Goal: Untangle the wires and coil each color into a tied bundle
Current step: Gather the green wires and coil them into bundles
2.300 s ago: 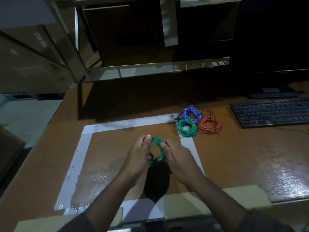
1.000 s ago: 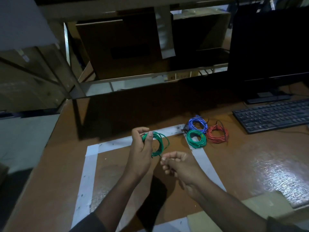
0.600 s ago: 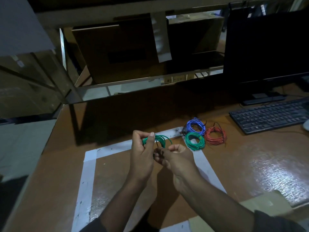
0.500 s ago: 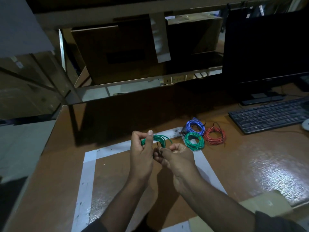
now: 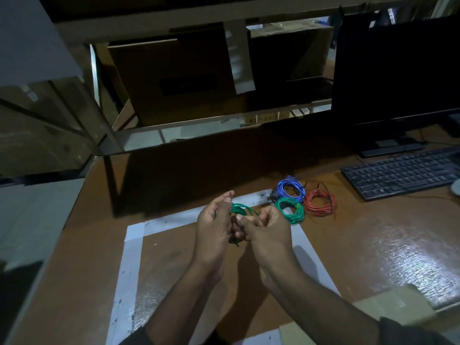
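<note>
**Green Wire Coil Held Above the Taped Square**

Landmark: the white taped square [image 5: 134,247] marked on the brown surface [image 5: 373,257].

1. Held item. A green wire coil [image 5: 242,210] is held in the air above the far half of the taped square, between both hands. Only its upper arc shows; the rest is hidden behind the fingers. A short dark wire end [image 5: 234,242] projects below the hands.

2. Left hand [image 5: 212,227]. The hand stands upright with its back toward the camera. The grip is closed on the left side of the green wire coil: the thumb tip lies against the strands, and the fingers curve round the far side.

3. Right hand [image 5: 265,230]. The fingers are curled inward, with the fingertips meeting the left hand at the lower part of the coil. The grip appears to pinch the wire there; the exact contact point is hidden.

4. Finished items. 3 bundles lie at the far right corner of the taped square:
   - the green bundle [image 5: 290,214], on the tape corner;
   - the blue bundle [image 5: 291,190], just beyond it, touching it;
   - the red bundle [image 5: 320,202], just outside the square, beside the other 2.

5. Other items. A black keyboard [image 5: 403,174] lies well to the right of the taped square. A dark monitor [image 5: 398,70] stands beyond the keyboard.
</note>
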The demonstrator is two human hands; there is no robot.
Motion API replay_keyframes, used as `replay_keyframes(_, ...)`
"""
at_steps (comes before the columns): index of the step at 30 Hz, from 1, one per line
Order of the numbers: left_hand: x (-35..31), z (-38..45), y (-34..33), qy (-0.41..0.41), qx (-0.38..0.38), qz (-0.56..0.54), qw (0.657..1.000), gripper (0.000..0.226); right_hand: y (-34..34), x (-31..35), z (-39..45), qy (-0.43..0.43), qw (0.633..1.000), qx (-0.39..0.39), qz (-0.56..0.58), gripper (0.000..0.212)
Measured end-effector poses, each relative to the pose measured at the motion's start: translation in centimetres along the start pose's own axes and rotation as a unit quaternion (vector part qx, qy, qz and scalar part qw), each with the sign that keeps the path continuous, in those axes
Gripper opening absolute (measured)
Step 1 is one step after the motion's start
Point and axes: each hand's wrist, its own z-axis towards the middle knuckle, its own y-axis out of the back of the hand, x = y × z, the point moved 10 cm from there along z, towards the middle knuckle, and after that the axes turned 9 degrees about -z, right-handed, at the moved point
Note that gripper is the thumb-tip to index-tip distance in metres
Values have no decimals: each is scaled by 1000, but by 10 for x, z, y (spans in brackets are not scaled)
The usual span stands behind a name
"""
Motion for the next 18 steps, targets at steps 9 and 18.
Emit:
replay_keyframes(9,5,0,6,23,-23,-30,999,25,-6,7,3,27,998,47,-7,17)
replay_keyframes(18,4,0,10,1,-19,-6,1000,25,-13,10,-5,39,992,120,5,18)
